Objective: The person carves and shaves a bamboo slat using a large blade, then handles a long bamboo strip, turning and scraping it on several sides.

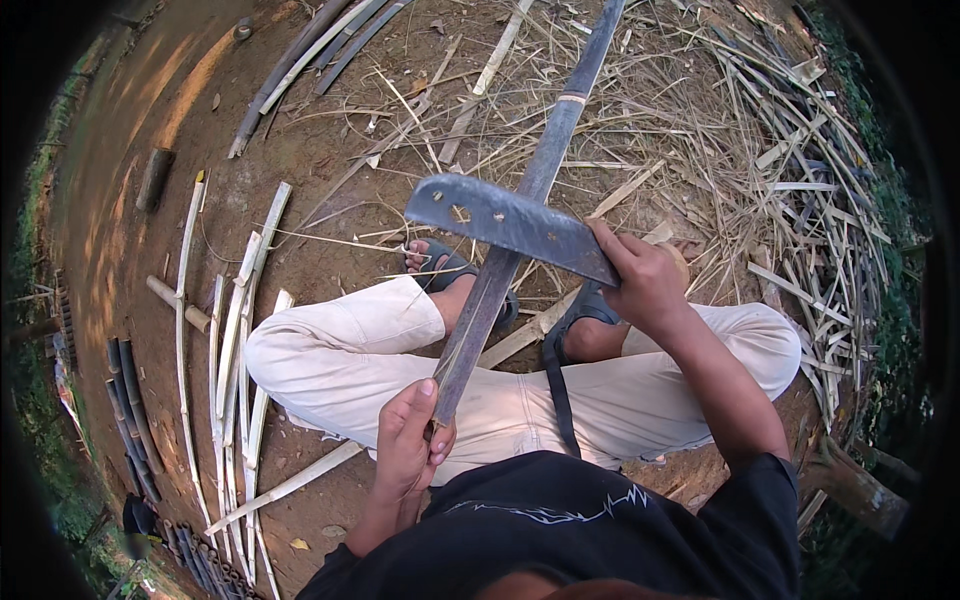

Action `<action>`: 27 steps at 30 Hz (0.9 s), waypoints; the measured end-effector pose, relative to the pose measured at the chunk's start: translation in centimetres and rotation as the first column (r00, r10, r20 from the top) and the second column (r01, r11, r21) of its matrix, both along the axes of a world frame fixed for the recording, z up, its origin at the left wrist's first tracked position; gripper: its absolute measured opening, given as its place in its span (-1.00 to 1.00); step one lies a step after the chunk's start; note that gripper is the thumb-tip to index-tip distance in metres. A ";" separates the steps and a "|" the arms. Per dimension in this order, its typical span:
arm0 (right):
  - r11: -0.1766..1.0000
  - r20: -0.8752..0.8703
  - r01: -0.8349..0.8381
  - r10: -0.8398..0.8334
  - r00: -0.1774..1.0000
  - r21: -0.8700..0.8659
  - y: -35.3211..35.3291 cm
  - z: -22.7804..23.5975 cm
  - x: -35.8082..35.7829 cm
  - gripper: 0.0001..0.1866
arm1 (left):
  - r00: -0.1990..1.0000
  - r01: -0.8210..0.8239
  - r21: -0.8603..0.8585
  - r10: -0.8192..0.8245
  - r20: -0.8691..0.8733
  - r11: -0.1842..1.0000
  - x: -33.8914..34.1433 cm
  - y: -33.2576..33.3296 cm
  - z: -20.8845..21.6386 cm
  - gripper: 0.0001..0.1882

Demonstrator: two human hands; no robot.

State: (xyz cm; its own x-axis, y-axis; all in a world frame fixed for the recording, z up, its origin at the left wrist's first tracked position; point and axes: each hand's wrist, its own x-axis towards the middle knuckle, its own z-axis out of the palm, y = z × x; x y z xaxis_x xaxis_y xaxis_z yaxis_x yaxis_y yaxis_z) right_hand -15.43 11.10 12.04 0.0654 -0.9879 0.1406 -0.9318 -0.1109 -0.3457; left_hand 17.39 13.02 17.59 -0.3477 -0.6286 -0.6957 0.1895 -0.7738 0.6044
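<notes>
My left hand [412,430] is closed around the near end of a long, dark-skinned bamboo strip [560,140]. The strip slants up and away between my knees, past the top of the view, with a pale ring at one joint. My right hand [645,275] grips a machete [545,235] by its handle, mostly hidden by the fingers. Its broad grey blade, with several holes near the blunt tip, points left and lies across the strip. Whether the edge bites into the bamboo, I cannot tell.
My legs in pale trousers [340,345] are bent apart, sandalled feet between them. Pale split bamboo strips [232,340] lie at left, beside dark bamboo lengths [140,415]. Shavings [640,140] litter the ground ahead. A heap of strips [800,200] lines the right.
</notes>
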 end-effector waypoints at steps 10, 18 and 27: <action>0.947 -0.112 0.310 -0.318 0.941 -0.081 -4.9 -6.7 -7.7 -0.43 | 0.996 -0.039 -0.072 0.044 0.074 0.997 2.5 0.6 -1.1 -0.64; 0.927 0.007 0.371 -0.371 0.929 -0.064 -7.9 -5.8 -10.4 -0.42 | 0.998 -0.006 -0.003 0.006 -0.060 1.000 3.2 1.9 -0.5 -0.63; 0.935 0.026 0.355 -0.354 0.935 -0.018 -10.6 -8.0 -9.9 -0.50 | 0.999 -0.038 0.061 0.038 0.008 0.997 9.6 4.5 -1.6 -0.67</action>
